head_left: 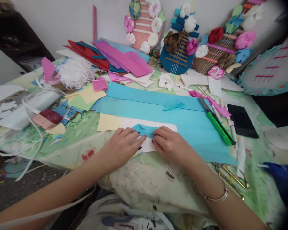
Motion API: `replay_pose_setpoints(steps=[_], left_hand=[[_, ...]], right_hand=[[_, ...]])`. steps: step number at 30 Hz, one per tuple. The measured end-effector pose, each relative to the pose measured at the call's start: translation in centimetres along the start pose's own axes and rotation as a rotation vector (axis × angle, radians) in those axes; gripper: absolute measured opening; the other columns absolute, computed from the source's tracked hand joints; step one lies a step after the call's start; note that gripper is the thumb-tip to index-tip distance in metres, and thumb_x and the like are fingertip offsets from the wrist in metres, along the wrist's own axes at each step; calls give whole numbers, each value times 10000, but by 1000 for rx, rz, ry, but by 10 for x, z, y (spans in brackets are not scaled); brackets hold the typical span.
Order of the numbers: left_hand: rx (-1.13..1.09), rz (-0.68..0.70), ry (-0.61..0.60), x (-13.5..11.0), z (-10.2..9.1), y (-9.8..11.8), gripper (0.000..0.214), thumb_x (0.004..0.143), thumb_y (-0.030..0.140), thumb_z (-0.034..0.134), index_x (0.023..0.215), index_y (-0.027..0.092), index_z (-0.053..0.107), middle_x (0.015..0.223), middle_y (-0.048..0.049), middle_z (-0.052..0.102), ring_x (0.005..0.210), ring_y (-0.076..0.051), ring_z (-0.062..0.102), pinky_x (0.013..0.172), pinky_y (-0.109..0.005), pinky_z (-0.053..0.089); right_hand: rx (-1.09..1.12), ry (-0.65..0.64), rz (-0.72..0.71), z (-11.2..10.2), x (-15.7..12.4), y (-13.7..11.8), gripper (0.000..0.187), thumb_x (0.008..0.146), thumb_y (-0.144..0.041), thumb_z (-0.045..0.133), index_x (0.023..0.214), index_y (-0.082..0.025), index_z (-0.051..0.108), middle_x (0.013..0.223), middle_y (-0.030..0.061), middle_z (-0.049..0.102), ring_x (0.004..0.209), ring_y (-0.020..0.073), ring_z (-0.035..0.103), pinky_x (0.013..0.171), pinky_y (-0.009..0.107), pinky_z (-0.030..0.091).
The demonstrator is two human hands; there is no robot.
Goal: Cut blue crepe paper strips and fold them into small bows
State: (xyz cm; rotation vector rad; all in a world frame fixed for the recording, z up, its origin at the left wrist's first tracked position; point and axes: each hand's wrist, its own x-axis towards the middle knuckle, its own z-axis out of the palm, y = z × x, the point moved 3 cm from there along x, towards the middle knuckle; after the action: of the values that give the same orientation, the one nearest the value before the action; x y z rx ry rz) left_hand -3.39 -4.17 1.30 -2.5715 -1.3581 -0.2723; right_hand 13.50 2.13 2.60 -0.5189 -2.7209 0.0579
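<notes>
Between my hands is a narrow folded strip of blue crepe paper (146, 130), lying over a white sheet (166, 125). My left hand (127, 140) is closed on the strip's left end, fingers pressed down on it. The right end is pinched in the fingers of my right hand (169, 142). Beyond the hands spreads a large piece of light blue crepe paper (139, 107), with a small twisted blue scrap (174, 106) on it. A cream piece of paper (109, 122) sticks out left of the white sheet.
A green utility knife (219, 126) rests on the blue paper's right side, near a black phone (242, 120). Brass-handled scissors (232, 179) lie by my right forearm. White yarn (75, 72) and a white cable (39, 127) are at left. Decorated paper instruments (177, 60) stand against the wall.
</notes>
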Motion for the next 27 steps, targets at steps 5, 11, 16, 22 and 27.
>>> replay_pose_setpoints(steps=[5,11,16,22,27], left_hand=[[-6,21,-35,4,-2,-3,290,931,263,515,1194,148,554,987,-85,634,966,-293,550,763,-426,461],[-26,42,50,-1,-2,-6,249,951,259,477,1113,106,589,1037,-114,652,1012,-282,559,829,-427,459],[-43,80,67,-3,-3,-8,214,955,199,454,1053,100,617,1034,-121,665,1014,-247,579,874,-402,457],[-22,83,78,-3,-4,-9,210,939,207,484,1067,108,618,1011,-113,674,995,-258,591,859,-408,463],[-17,72,47,-4,-4,-9,251,943,211,468,1138,121,599,1030,-118,665,1019,-280,572,857,-425,458]], right_hand=[[3,-5,-12,-1,0,0,264,876,-66,475,690,-110,657,809,128,629,802,200,530,712,342,493],[-26,2,-60,1,1,-3,239,846,-43,500,676,-120,650,822,128,641,876,230,508,741,375,479],[-29,-10,-72,1,1,-3,240,850,-50,494,670,-133,629,768,111,630,836,218,493,717,364,462],[-23,-34,-74,1,0,-4,277,915,-117,422,723,-125,622,762,107,609,810,202,498,720,346,441],[-16,-120,-63,-3,2,-5,238,943,-180,415,1006,-127,638,816,93,591,817,207,474,736,345,420]])
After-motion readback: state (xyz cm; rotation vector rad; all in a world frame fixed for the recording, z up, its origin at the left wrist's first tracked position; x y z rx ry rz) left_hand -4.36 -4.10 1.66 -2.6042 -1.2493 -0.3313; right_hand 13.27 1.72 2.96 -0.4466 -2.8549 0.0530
